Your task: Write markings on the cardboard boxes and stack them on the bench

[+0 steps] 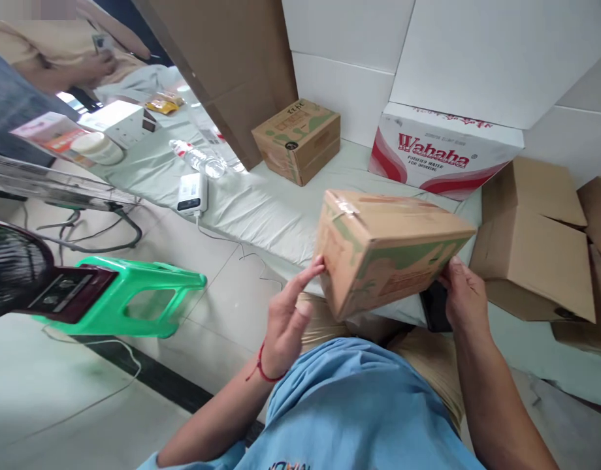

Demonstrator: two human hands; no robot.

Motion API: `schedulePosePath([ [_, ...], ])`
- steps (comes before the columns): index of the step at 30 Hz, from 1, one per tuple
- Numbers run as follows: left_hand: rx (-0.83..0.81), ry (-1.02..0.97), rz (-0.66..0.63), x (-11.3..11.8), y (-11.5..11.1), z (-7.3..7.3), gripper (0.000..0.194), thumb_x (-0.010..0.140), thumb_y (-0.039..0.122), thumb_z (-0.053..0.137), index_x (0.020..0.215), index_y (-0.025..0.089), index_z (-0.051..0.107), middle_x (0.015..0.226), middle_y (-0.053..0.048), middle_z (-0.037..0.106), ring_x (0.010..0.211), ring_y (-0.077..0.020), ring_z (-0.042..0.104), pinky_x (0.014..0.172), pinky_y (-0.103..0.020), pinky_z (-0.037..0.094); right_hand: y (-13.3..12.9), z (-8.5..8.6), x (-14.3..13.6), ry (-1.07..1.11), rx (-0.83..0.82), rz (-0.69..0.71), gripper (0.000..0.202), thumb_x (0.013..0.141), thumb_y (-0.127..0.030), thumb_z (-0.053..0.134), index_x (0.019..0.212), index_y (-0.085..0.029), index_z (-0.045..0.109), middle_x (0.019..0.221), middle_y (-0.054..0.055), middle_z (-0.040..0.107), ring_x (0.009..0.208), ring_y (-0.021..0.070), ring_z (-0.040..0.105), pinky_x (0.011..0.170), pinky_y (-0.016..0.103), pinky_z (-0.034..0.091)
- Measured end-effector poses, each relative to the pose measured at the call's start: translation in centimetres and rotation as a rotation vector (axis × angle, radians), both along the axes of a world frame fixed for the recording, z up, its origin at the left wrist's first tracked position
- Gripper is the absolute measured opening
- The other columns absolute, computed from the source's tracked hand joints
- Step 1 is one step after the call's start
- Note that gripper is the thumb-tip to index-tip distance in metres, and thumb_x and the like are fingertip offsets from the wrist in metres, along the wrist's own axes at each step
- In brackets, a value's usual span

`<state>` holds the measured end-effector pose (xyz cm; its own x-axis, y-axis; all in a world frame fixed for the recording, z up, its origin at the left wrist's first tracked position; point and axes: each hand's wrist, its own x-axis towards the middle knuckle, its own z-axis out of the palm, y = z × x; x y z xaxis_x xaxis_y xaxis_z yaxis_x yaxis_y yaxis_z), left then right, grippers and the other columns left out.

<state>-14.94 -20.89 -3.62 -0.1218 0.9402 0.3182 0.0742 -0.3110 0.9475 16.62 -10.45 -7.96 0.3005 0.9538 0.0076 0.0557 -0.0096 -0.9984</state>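
A taped brown cardboard box (389, 254) with green printing is tilted above my lap, held up between my hands. My left hand (288, 320), with a red string bracelet at the wrist, presses its fingertips against the box's left end, thumb apart from it. At the lower right corner, my right hand (464, 294) pinches the box; some of its fingers are hidden behind. A black flat object (435, 307), its kind unclear, lies just beside my right hand. On the pale green sheet behind stands a similar smaller cardboard box (300, 147) with black handwriting on top.
A white and red Wahaba-lettered water carton (442, 153) stands against the wall. Opened cardboard boxes (536, 241) are at right. To the left are a green stool (134, 297), a fan (16, 271), a cabled power bank (193, 194) and a plastic bottle (197, 158). A mirror reflects a person.
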Motion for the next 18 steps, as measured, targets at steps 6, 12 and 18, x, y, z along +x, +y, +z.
schedulePosePath([
  [6, 0.233, 0.351, -0.084, 1.8, 0.8, 1.7, 0.075, 0.102, 0.054, 0.065, 0.166, 0.023, 0.043, 0.173, -0.018, 0.040, 0.162, -0.0356, 0.038, 0.133, -0.054, 0.031, 0.6, 0.3, 1.3, 0.032, -0.034, -0.072, 0.057, 0.083, -0.077, 0.074, 0.091, -0.020, 0.078, 0.090, 0.006, 0.082, 0.075, 0.0191, 0.074, 0.064, 0.029, 0.059],
  [12, 0.085, 0.354, 0.084, -0.2, 1.8, 0.1, 0.080, 0.099, 0.056, 0.070, 0.167, 0.025, 0.041, 0.171, -0.017, 0.044, 0.160, -0.0369, 0.041, 0.131, -0.053, 0.034, -1.3, 1.6, 0.4, -0.088, -0.038, 0.080, 0.046, 0.089, -0.066, 0.075, 0.098, -0.022, 0.083, 0.093, 0.006, 0.084, 0.084, 0.0256, 0.078, 0.076, 0.040, 0.066],
  [18, -0.166, 0.174, 0.224, -2.1, 2.8, -2.0, 0.056, 0.104, 0.061, 0.059, 0.142, 0.021, 0.066, 0.137, -0.013, 0.072, 0.133, -0.0333, 0.065, 0.113, -0.044, 0.051, -3.0, 4.1, -1.3, -0.383, 0.106, 0.279, 0.039, 0.104, -0.046, 0.065, 0.133, -0.024, 0.078, 0.126, 0.007, 0.082, 0.116, 0.0279, 0.077, 0.100, 0.040, 0.062],
])
